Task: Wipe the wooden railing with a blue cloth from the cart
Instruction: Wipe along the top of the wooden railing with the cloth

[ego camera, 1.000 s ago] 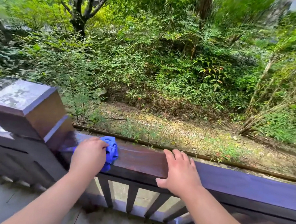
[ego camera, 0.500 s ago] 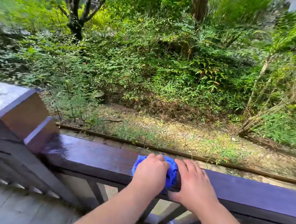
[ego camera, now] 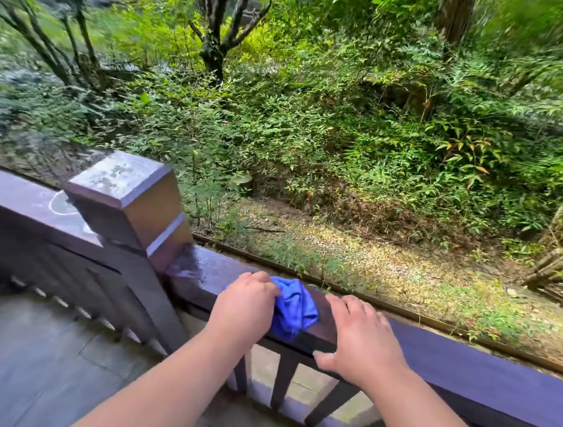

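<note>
A dark brown wooden railing (ego camera: 484, 374) runs from a square post at the left toward the lower right. My left hand (ego camera: 245, 308) presses a bunched blue cloth (ego camera: 295, 307) onto the rail's top, a short way right of the post. The rail looks wet and shiny between the post and the cloth. Just right of the cloth, my right hand (ego camera: 360, 339) lies flat on the rail with its fingers spread and holds nothing. No cart is in view.
The square wooden post (ego camera: 126, 198) stands at the left, with another rail section (ego camera: 16, 201) beyond it. Slanted balusters (ego camera: 282, 382) run under the rail. A grey paved floor (ego camera: 35, 361) lies at the lower left. Gravel and dense green bushes fill the ground past the railing.
My left hand slid the cloth from near the post rightward along the rail, up beside my right hand. The view then swung left, so the post sits more central.
</note>
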### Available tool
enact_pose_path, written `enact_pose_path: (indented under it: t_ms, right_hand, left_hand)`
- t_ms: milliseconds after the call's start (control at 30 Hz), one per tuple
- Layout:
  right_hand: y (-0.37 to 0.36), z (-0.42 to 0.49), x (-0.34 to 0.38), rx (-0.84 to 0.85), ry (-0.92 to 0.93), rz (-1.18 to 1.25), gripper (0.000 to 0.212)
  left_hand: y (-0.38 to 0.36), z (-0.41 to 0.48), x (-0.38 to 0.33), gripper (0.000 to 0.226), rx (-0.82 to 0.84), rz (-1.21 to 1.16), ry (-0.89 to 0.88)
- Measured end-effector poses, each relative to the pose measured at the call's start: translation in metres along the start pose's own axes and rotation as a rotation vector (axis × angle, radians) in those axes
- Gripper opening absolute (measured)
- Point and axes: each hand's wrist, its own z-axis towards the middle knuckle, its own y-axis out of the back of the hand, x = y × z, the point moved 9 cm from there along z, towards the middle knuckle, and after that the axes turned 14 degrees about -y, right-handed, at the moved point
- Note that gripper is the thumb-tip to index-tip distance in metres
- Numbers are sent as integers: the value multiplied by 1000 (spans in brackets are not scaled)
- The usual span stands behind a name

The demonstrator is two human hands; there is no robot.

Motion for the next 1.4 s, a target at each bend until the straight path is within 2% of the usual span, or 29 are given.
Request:
enact_pose_path:
  t_ms: [167,267,367,567,733,967,1167,1400]
  right_hand:
    - [-2,0,32,-30,35,-7,104]
    - [-4,-1,47,-27,40,-2,104]
    - [-5,-4,58,-34,49,0,103]
    - [-6,-9,53,-44,32,34,102]
    - [2,-12,25,-49,-14,56,101]
    - [22,-28,-41,-104,-100,81,101]
    - [22,-54,-139,-93,-246,88,101]
    - [26,-95,-266,-82,-409,118,103]
  left_hand:
    - [26,-31,86,22,15,65,219]
    - [37,-47,130,27,98,172,317]
    - [39,-52,139,32,165,236,342]
    - [38,-56,125,30,166,198,388]
    - [24,-44,52,22,100,83,245]
    - [-9,-2,-48,24,204,35,90]
    - [-29,33,-151,19,190,-30,-113]
    - [-62,69,-274,22,189,-59,-269]
